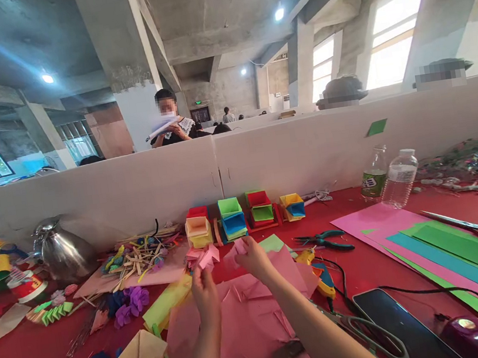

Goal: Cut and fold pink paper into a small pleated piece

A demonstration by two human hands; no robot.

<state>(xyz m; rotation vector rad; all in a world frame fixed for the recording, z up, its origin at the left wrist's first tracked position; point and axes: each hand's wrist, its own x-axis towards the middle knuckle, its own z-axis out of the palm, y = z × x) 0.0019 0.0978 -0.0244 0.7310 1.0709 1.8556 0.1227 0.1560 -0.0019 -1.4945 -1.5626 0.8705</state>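
Note:
My left hand [205, 293] is raised over the red table [37, 355], fingers pinched on a folded pink paper piece [203, 257]. My right hand [254, 258] reaches forward beside it, fingers closed on a small pink paper piece [236, 248]. Below both hands lies a large creased pink sheet [251, 331]. Just beyond the hands stand several folded paper boxes [232, 216] in red, green, blue and yellow, lined up against the white partition [133, 188].
Pliers [325, 241], a glue gun [321, 277], scissors [368, 338] and a phone [397, 323] lie to the right. Coloured paper sheets [455, 258] and two bottles [388, 179] sit at right. A metal kettle [63, 250], craft sticks and paper flowers sit left. People stand behind the partition.

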